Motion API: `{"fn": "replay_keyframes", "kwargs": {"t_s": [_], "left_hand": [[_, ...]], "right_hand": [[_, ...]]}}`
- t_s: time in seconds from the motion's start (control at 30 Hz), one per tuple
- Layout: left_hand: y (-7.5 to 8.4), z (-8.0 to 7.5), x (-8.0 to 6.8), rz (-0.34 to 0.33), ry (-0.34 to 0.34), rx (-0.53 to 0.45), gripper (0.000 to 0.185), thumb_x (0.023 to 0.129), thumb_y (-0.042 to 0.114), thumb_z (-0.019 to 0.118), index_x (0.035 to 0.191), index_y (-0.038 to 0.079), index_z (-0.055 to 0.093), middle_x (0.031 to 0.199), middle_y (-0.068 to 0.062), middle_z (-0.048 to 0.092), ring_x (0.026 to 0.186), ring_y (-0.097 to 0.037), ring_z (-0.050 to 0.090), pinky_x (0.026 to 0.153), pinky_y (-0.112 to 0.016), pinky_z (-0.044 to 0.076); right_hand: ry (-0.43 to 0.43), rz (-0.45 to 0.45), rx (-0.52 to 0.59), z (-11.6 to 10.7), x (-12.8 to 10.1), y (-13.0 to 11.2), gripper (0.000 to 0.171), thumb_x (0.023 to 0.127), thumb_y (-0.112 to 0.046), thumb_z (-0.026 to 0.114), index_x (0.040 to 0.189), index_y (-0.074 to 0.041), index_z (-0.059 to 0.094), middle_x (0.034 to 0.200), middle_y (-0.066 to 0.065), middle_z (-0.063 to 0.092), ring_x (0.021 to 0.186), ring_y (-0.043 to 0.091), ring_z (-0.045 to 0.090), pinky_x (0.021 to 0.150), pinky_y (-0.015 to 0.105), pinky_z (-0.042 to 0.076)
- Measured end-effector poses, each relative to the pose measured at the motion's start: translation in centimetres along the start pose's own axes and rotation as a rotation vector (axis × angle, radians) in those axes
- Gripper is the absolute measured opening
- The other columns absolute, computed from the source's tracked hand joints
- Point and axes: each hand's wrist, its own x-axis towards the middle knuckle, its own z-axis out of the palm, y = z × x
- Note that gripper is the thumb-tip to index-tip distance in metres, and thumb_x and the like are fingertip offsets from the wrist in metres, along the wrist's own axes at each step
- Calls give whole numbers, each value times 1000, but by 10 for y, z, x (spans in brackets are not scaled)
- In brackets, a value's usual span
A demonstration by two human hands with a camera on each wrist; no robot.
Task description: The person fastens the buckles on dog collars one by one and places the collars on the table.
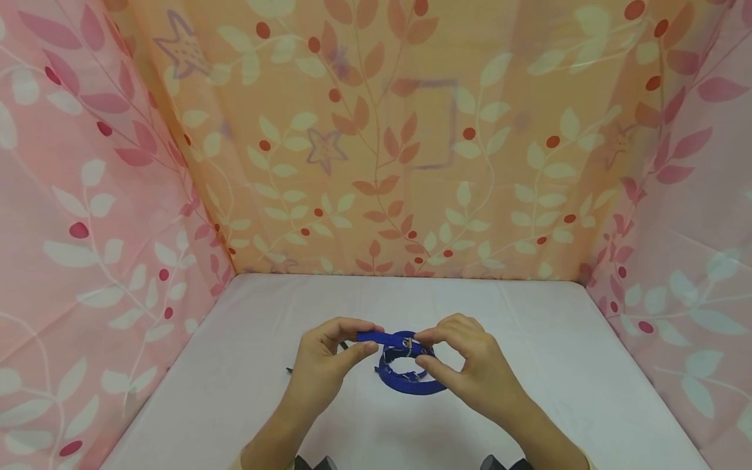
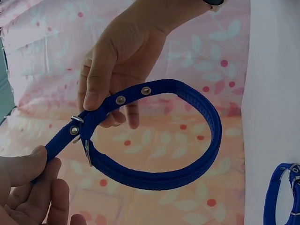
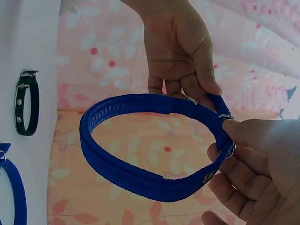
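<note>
A blue collar [image 2: 154,180] with metal eyelets hangs as a loop between both hands. Its strap is threaded through a silver buckle [image 3: 227,117]. My left hand [image 1: 329,356] pinches the free strap end between thumb and fingers, on the left side. Close to the buckle, my right hand [image 1: 470,352] pinches the collar, its thumb against the metal in the right wrist view. A second blue collar [image 2: 271,201] rests on the white table below the hands. There is also a dark collar [image 3: 18,112] with a buckle on the table, mostly hidden behind my left hand in the head view.
The white table [image 1: 511,313] is bordered by an orange patterned cloth [image 1: 376,163] at the back. Pink patterned cloths stand along the left side [image 1: 88,294] and right side [image 1: 693,274].
</note>
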Motion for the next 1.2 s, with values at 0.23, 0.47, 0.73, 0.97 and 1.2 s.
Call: {"fn": "replay_keyframes", "kwargs": {"t_s": [0.23,0.47,0.73,0.97,1.2], "left_hand": [[4,-3,1,3,35,5,20,88,15,81,107,22,77,106,4,77,108,-21,68,98,-36,52],[6,-5,0,13,61,-29,21,88,12,80,109,18,77,108,2,77,109,-22,67,94,-30,56],[4,-2,-1,26,53,-80,23,90,14,78,113,15,74,112,-2,76,106,-25,68,91,-28,57],[1,3,-1,-29,38,-184,30,92,13,78,119,7,68,118,-8,73,109,-26,67,92,-26,56],[-3,11,1,-110,8,-178,34,90,13,79,122,8,66,115,-10,69,108,-30,62,96,-31,54]], "right_hand": [[11,1,12,0,1,0,29,84,-21,87,110,-27,75,100,-18,70,102,6,62,90,30,48],[17,-2,31,0,2,0,28,84,-20,87,109,-28,75,100,-19,71,102,6,62,90,29,47],[36,-10,64,-1,1,1,31,84,-15,87,109,-28,74,101,-18,71,101,6,62,89,26,47],[87,-36,100,0,0,3,35,83,-8,86,109,-26,74,101,-15,72,100,8,63,88,24,48],[119,24,142,-1,1,0,35,83,-6,85,109,-25,74,101,-12,72,100,9,64,89,21,51]]}}
